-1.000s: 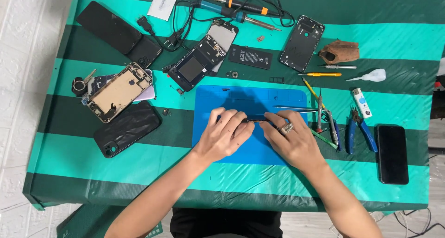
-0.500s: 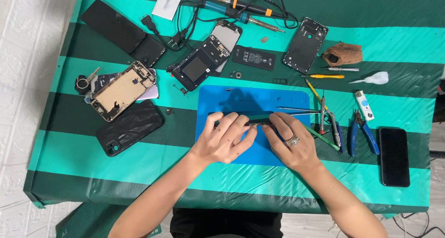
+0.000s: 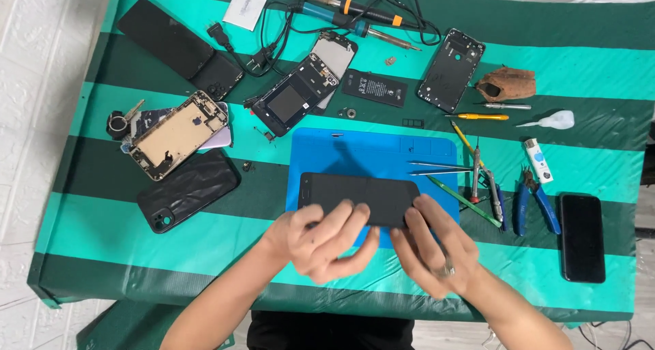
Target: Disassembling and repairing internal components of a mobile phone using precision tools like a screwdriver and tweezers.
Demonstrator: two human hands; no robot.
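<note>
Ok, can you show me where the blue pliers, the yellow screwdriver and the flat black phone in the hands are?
blue pliers (image 3: 535, 203), head view, on one blue handle.
yellow screwdriver (image 3: 481, 117), head view, middle of its yellow handle.
flat black phone (image 3: 361, 194), head view, middle of its dark face.

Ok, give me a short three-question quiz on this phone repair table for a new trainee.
1. True or false: both hands grip the dark phone over the blue mat.
2. Which lies just right of the mat? A) tweezers B) a hammer C) a tape roll
3. Fill in: the blue-handled pliers lie between the mat and the black ____ near the table's right edge.

Key
1. True.
2. A.
3. Phone: a second black phone lies flat there, apart from the pliers.
</note>
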